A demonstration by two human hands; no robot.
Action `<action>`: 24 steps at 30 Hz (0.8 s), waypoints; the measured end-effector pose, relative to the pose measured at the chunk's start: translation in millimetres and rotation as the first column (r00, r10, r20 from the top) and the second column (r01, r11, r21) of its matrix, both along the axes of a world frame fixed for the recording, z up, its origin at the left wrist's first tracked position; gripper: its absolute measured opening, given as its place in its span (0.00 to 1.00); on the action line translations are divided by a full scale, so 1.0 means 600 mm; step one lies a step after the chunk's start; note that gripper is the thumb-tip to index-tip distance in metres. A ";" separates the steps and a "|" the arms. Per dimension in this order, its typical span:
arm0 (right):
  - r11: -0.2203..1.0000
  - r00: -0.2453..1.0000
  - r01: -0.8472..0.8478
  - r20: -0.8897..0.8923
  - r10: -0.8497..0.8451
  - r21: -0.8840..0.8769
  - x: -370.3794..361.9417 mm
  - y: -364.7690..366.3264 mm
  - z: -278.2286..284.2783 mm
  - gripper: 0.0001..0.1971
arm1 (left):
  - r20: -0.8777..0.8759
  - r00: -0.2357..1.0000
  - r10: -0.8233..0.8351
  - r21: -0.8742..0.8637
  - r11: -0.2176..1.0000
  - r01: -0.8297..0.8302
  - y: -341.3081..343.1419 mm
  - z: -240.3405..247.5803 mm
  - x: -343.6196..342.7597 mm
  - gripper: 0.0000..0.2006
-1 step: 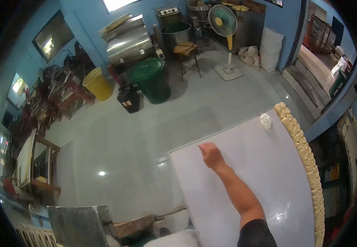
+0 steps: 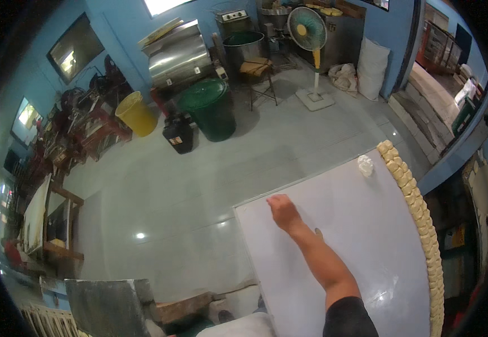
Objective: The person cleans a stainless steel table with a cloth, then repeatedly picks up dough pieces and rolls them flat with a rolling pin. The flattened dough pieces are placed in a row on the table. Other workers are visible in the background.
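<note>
My right hand (image 2: 283, 212) is over the far left part of a smooth white tabletop (image 2: 356, 236), near its left corner. Its fingers are curled in, and whatever they may hold is hidden. Beside the forearm, a small tan piece (image 2: 319, 231) shows, partly covered by the arm; its kind is unclear. A long row of overlapping cream-coloured dough pieces (image 2: 410, 191) lines the table's right edge. Toward the far right corner lies a white crumpled wad (image 2: 366, 164). My left hand is out of sight.
Beyond the table, a green tub (image 2: 210, 115), black jerrycan (image 2: 177, 135) and yellow bin (image 2: 136, 114) stand on the tiled floor. A pedestal fan (image 2: 308, 33) and white sack (image 2: 372, 70) are farther back. A grey panel (image 2: 106, 306) rises at lower left.
My right hand has shifted slightly left. The small tan piece beside the forearm has come into sight. The whole view has shifted a little.
</note>
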State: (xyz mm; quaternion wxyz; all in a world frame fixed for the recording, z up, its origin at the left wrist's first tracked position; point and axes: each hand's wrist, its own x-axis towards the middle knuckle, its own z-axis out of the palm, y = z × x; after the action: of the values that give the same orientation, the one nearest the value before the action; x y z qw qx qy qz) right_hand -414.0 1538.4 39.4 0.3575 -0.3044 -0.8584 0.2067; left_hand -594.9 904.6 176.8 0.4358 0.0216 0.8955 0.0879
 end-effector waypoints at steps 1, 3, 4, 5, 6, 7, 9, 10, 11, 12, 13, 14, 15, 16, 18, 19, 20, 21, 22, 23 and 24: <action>1.000 0.999 -0.027 0.017 0.027 -0.003 -0.035 -0.016 0.005 0.07 | -0.027 1.000 -0.013 0.061 0.998 0.015 -0.042 -0.007 0.008 0.21; 0.993 0.981 -0.082 0.182 0.066 0.083 -0.084 -0.014 -0.009 0.05 | -0.079 0.996 -0.050 0.207 0.976 0.065 -0.088 -0.039 0.016 0.22; 0.988 0.961 -0.110 0.264 0.077 0.110 -0.102 -0.018 -0.021 0.05 | -0.085 0.995 -0.056 0.208 0.976 0.072 -0.114 -0.048 0.023 0.23; 0.983 0.956 -0.103 0.288 0.055 0.154 -0.123 -0.025 -0.040 0.04 | -0.067 0.998 -0.019 0.196 0.980 0.031 -0.146 -0.063 0.035 0.23; 0.976 0.950 -0.074 0.313 0.007 0.204 -0.124 -0.021 -0.053 0.04 | -0.032 0.999 0.015 0.181 0.983 -0.009 -0.173 -0.083 0.039 0.24; 0.968 0.944 -0.055 0.329 -0.030 0.246 -0.129 -0.030 -0.055 0.05 | 0.018 0.994 0.107 0.152 0.982 -0.109 -0.216 -0.101 0.046 0.25; 0.959 0.906 -0.091 0.422 -0.031 0.268 -0.132 -0.035 -0.055 0.06 | 0.125 0.934 0.335 0.103 0.932 -0.348 -0.300 -0.143 0.052 0.26; 0.953 0.876 -0.115 0.481 -0.037 0.282 -0.125 -0.045 -0.056 0.07 | 0.101 0.959 0.265 0.096 0.957 -0.275 -0.316 -0.141 0.066 0.26; 0.950 0.866 -0.097 0.495 -0.067 0.298 -0.119 -0.061 -0.061 0.07 | 0.056 0.985 0.165 0.113 0.979 -0.171 -0.324 -0.135 0.073 0.26; 0.942 0.853 -0.073 0.510 -0.111 0.327 -0.108 -0.070 -0.066 0.07 | -0.001 0.999 0.047 0.142 0.989 -0.046 -0.317 -0.124 0.076 0.25; 0.932 0.838 -0.048 0.522 -0.159 0.361 -0.092 -0.080 -0.072 0.06 | -0.045 0.998 -0.035 0.175 0.984 0.043 -0.294 -0.109 0.075 0.25; 0.938 0.800 -0.051 0.577 -0.166 0.342 -0.068 -0.095 -0.077 0.07 | -0.091 0.990 -0.106 0.202 0.972 0.123 -0.281 -0.093 0.076 0.25; 0.947 0.806 -0.048 0.572 -0.150 0.317 -0.049 -0.129 -0.073 0.08 | -0.148 0.977 -0.153 0.225 0.957 0.184 -0.279 -0.079 0.079 0.24; 0.954 0.813 -0.050 0.566 -0.133 0.295 -0.029 -0.172 -0.064 0.08 | -0.206 0.959 -0.193 0.245 0.939 0.241 -0.283 -0.071 0.084 0.24; 0.954 0.794 -0.068 0.595 -0.126 0.292 0.029 -0.247 -0.044 0.09 | -0.308 0.920 -0.242 0.306 0.891 0.337 -0.293 -0.083 0.082 0.24; 0.951 0.770 -0.088 0.626 -0.123 0.296 0.060 -0.290 -0.038 0.10 | -0.358 0.898 -0.255 0.328 0.866 0.377 -0.299 -0.087 0.078 0.23; 0.949 0.746 -0.108 0.655 -0.120 0.297 0.089 -0.337 -0.033 0.10 | -0.325 0.919 -0.222 0.365 0.867 0.338 -0.308 -0.108 0.068 0.23; 0.937 0.726 -0.071 0.661 -0.187 0.342 0.129 -0.373 -0.031 0.10 | -0.284 0.938 -0.199 0.412 0.858 0.307 -0.309 -0.135 0.057 0.23; 0.924 0.694 -0.036 0.675 -0.250 0.380 0.181 -0.416 -0.039 0.10 | -0.253 0.933 -0.255 0.415 0.843 0.343 -0.294 -0.119 0.064 0.23; 0.923 0.684 -0.037 0.683 -0.257 0.384 0.228 -0.462 -0.041 0.10 | -0.230 0.924 -0.306 0.411 0.830 0.377 -0.266 -0.072 0.070 0.23; 0.919 0.685 -0.037 0.680 -0.262 0.391 0.263 -0.506 -0.037 0.11 | -0.221 0.911 -0.349 0.406 0.816 0.411 -0.258 -0.031 0.076 0.23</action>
State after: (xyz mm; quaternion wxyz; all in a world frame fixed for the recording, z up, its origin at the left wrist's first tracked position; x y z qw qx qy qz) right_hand -256.5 1234.9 17.1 0.0553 -0.3397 -0.9312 -0.1198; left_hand -549.4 750.0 158.4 0.3659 0.3047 0.8566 0.1989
